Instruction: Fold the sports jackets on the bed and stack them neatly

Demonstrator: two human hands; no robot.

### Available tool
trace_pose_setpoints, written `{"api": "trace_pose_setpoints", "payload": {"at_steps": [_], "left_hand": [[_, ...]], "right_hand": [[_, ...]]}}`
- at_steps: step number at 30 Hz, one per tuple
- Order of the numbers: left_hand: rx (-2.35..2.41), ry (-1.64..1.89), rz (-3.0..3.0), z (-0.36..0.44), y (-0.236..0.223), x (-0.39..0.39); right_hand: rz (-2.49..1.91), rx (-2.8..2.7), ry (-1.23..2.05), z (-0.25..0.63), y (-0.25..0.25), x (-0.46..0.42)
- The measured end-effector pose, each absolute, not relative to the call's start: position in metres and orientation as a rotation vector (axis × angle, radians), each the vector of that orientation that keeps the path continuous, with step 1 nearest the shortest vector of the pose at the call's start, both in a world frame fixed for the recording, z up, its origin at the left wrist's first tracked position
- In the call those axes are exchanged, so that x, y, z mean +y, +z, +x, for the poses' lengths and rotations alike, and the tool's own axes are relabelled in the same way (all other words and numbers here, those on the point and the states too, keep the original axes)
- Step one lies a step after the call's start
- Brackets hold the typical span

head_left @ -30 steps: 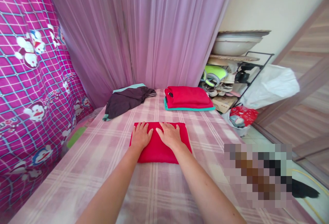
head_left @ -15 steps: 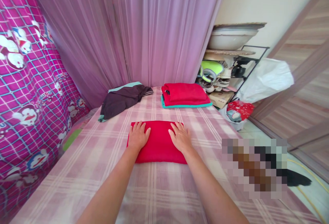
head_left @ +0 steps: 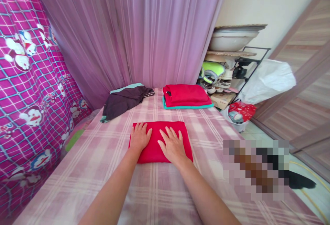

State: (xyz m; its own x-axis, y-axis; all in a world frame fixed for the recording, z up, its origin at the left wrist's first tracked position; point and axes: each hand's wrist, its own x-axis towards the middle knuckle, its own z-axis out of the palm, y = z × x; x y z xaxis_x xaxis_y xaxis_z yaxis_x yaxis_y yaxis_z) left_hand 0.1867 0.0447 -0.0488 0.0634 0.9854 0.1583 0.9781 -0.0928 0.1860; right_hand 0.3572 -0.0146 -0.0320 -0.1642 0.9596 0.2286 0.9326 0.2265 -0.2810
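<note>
A folded red cloth (head_left: 183,134) lies flat on the pink plaid bed (head_left: 154,190) in front of me. My left hand (head_left: 139,137) rests flat on its left part, fingers spread and open. My right hand (head_left: 172,145) lies flat on its middle, nearer the front edge, fingers also apart. Neither hand grips the cloth. Farther back sits a stack of folded red and teal clothes (head_left: 186,96), and to its left a loose dark garment with teal trim (head_left: 123,100).
A lilac curtain (head_left: 134,29) hangs behind the bed, a magenta cartoon-print sheet (head_left: 28,80) on the left. At right stand a shoe rack (head_left: 227,77) with a basin on top, a white bag (head_left: 268,80) and a red bag (head_left: 241,111) on the floor.
My right hand has slid from the cloth's right edge back toward its middle and nearer to me. The left hand stays in place on the left part.
</note>
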Motion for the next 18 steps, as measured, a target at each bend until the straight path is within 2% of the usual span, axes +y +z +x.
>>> {"api": "trace_pose_setpoints", "payload": {"at_steps": [7,12,15,18], "left_hand": [[2.082,0.422,2.251,0.184,-0.052,0.047],[2.153,0.512,2.306,0.197,-0.031,0.031],[2.011,0.590,2.437,0.221,-0.020,0.011],[1.830,0.516,2.487,0.245,-0.021,-0.007]], "right_hand": [[-1.908,-2.037,0.095,0.404,-0.069,-0.029],[-1.889,-1.997,0.075,0.405,-0.073,-0.030],[-1.891,-1.988,0.078,0.403,-0.074,-0.030],[-1.902,-1.980,0.082,0.403,-0.074,-0.031]]}}
